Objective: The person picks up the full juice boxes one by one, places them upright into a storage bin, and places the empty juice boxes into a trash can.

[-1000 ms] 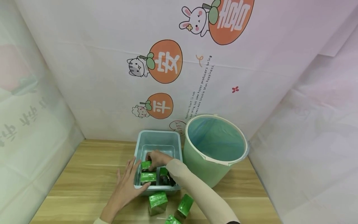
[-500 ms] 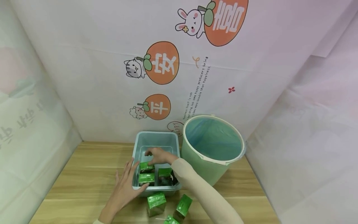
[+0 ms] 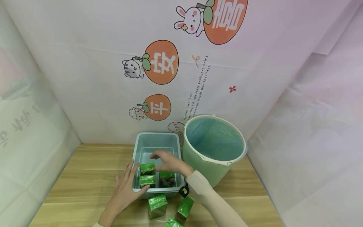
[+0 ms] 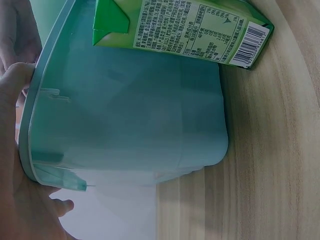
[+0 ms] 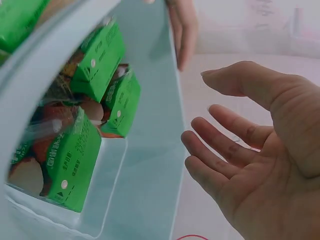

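Note:
My right hand (image 3: 170,162) hovers over the blue-grey plastic tub (image 3: 157,136), fingers loosely bent, with nothing in its grasp. In the right wrist view, its palm and fingers (image 5: 215,160) show bare. Three green drink cartons stand inside the tub: a rear-left carton (image 3: 147,168), a front-left carton (image 3: 147,180) and a right carton (image 3: 166,174), partly shaded. My left hand (image 3: 123,189) is spread at the tub's near-left corner, its thumb at the front rim and its fingers along the left side. The left wrist view shows that hand at the rim (image 4: 37,95).
Before the tub, a green carton (image 3: 157,205), a tilted one (image 3: 184,209) and another with a straw (image 3: 172,222) rest on the wooden table (image 3: 85,179). A tall pale-green bucket (image 3: 198,164) with an inner liner stands right of the tub. Printed cloth (image 3: 113,104) hangs behind.
My right hand has let go of the rear-left carton, lifted and drawn back to the right, its fingers loosening. The left hand keeps its place at the tub. The view has shifted slightly.

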Tool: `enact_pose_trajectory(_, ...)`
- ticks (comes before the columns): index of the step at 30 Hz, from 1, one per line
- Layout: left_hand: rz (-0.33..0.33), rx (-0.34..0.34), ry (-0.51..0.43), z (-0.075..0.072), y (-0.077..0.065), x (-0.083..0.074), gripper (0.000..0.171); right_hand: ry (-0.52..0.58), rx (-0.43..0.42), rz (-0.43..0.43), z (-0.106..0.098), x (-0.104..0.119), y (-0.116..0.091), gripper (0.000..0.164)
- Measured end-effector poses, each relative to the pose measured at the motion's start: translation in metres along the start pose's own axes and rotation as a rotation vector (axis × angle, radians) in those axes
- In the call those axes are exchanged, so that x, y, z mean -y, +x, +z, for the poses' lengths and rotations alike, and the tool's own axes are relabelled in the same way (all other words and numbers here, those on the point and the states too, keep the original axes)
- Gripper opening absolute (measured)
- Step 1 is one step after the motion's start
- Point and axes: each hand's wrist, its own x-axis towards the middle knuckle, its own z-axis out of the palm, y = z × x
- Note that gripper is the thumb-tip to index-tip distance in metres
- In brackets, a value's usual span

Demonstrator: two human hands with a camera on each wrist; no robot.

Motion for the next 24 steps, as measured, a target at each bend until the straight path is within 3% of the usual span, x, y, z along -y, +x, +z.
enact_pose_trajectory(10,-0.002,0.004,-0.036,0.001,-0.001,0.001,0.099,0.042,-0.095,-0.058,0.011,-0.002,-0.052,0.042)
enact_pose_trajectory(20,-0.016,0.014,-0.047,-0.001,-0.001,0.000,0.099,0.130,-0.220,0.027,0.031,-0.010,-0.094,0.042)
enact_pose_trajectory(24,-0.015,0.010,-0.042,-0.001,-0.001,-0.002,0.100,0.140,-0.269,0.014,0.037,-0.015,-0.113,0.039)
